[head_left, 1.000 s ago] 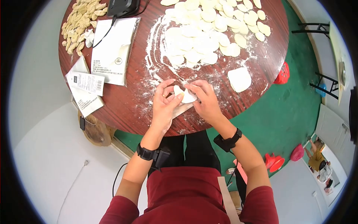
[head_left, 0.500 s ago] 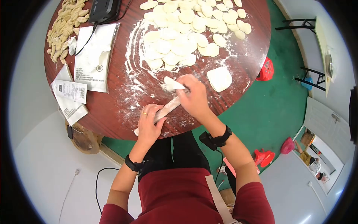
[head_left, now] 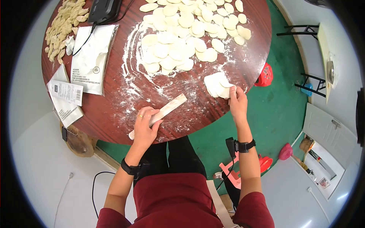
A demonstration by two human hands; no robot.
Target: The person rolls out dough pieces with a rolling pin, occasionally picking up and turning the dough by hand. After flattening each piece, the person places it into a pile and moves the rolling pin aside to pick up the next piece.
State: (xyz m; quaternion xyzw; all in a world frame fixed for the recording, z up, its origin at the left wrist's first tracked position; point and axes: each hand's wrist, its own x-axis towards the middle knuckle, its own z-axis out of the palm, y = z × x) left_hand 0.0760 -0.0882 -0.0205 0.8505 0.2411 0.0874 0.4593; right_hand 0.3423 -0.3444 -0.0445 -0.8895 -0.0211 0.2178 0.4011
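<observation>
1. At the right-hand near edge of the desk, the right hand pinches the edge of a thin white sheet between thumb and fingers; the sheet bends up at the grip and rests over the white stack.
2. Left hand: grasping the pin near its lower end, fingers curled over the top, thumb alongside. The pin lies aslant on the floury surface, its far end free, well apart from the stack.
3. Beyond both hands, pale discs spread and overlap, with flour smeared at their left. Off to the far left: shaped dough in a heap, a large packet and a black device.
4. Step in hand, as judged: handling one sheet at the stack, with the pin parked. Whether the sheet is being laid down or lifted, cannot tell.
5. Next move, if laying: calls for lining up the edge, then loosening the pinch without dragging the layers beneath. If lifting: a peel of one layer only, slow enough not to stretch it. Either way, the left hand need only steady the pin against rolling.
</observation>
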